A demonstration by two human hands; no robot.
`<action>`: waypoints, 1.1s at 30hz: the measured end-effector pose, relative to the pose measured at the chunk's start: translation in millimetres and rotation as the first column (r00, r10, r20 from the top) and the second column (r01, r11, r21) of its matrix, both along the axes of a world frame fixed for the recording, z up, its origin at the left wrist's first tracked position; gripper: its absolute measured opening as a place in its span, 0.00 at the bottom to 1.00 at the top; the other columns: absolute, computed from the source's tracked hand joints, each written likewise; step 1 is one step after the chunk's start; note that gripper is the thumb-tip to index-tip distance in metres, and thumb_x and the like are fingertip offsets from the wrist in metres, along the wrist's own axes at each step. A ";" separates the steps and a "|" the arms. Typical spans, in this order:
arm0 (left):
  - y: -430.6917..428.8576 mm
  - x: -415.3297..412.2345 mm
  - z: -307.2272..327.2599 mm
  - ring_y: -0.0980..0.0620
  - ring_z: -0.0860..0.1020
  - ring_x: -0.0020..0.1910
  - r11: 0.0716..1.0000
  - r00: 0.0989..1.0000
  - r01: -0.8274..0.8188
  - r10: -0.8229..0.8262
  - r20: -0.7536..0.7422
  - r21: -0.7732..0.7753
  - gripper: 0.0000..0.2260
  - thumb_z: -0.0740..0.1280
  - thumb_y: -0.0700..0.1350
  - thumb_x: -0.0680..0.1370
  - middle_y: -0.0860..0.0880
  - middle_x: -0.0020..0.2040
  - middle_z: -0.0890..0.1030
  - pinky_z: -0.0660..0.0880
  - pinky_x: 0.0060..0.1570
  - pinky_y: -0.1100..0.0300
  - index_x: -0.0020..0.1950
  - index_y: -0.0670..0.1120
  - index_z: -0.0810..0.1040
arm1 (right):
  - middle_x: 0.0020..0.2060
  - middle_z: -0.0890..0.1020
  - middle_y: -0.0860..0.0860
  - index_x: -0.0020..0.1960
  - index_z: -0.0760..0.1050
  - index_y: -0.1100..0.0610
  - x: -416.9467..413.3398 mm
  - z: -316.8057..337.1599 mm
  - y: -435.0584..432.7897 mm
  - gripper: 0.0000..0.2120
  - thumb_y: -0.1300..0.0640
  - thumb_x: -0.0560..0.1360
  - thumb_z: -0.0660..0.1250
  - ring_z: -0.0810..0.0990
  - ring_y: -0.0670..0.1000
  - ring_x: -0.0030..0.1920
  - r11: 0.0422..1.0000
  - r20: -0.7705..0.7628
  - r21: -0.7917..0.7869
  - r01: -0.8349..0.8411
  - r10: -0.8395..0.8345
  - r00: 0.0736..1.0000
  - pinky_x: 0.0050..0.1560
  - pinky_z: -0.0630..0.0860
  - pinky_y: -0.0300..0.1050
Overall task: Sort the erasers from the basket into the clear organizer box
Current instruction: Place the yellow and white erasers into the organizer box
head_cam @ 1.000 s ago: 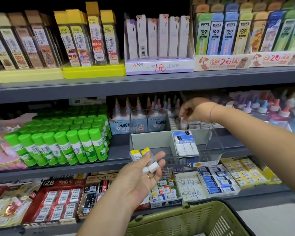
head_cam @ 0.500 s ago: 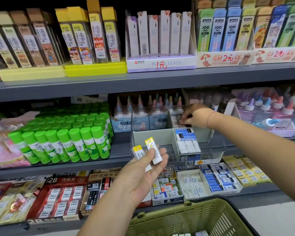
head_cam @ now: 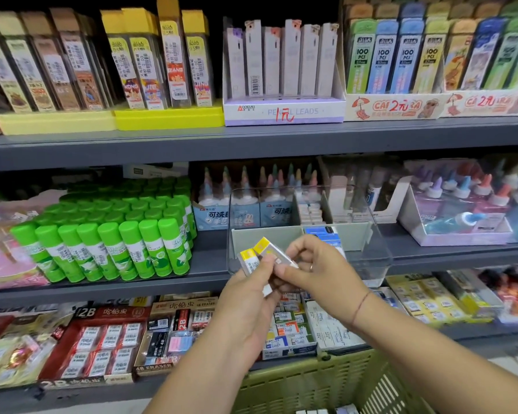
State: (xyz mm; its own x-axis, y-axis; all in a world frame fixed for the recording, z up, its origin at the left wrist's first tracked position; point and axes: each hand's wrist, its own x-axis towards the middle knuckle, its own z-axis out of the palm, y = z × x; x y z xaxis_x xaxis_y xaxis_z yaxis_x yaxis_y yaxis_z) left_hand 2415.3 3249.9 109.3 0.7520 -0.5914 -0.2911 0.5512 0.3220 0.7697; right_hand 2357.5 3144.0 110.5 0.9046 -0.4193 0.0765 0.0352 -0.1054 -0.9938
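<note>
Head view: your left hand (head_cam: 245, 297) is curled round a small bunch of erasers (head_cam: 249, 258), with the thumb pressed across them and their yellow ends sticking up above it. Your right hand (head_cam: 317, 270) meets it from the right, its fingers bent, and pinches the upper eraser (head_cam: 265, 245), which lies tilted between the two hands. Both hands are just in front of the box (head_cam: 377, 252), which sits on the middle shelf (head_cam: 210, 261) beside the glue sticks (head_cam: 126, 243). In the box, blue-sleeved erasers (head_cam: 320, 231) fill the front right compartment and a stack of white erasers (head_cam: 310, 212) stands in a back one. You cannot tell what is in the front left compartment, because your hands cover most of it. The basket (head_cam: 311, 383) is below your forearms at the bottom edge, with a few pale erasers (head_cam: 311, 411) showing inside
</note>
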 end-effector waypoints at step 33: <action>5.5 26.8 -13.7 0.50 0.81 0.48 0.942 0.944 -0.115 0.005 0.330 0.315 0.14 0.58 0.52 0.81 0.46 0.50 0.82 0.78 0.45 0.60 0.48 0.44 0.79 | 0.49 0.79 0.54 0.56 0.75 0.57 96.0 61.6 -127.0 0.09 0.58 0.76 0.64 0.76 0.58 0.47 0.149 -0.338 -0.939 -0.310 -0.574 0.746 0.47 0.74 0.45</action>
State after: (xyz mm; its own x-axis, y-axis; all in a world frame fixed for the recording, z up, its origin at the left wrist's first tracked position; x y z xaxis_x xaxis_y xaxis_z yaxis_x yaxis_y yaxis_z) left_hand 2442.1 3255.4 95.6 0.8678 -0.4560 -0.1976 0.2455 0.0476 0.9682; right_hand 2453.5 3017.0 172.1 0.8500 -0.5202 0.0830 -0.5267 -0.8361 0.1535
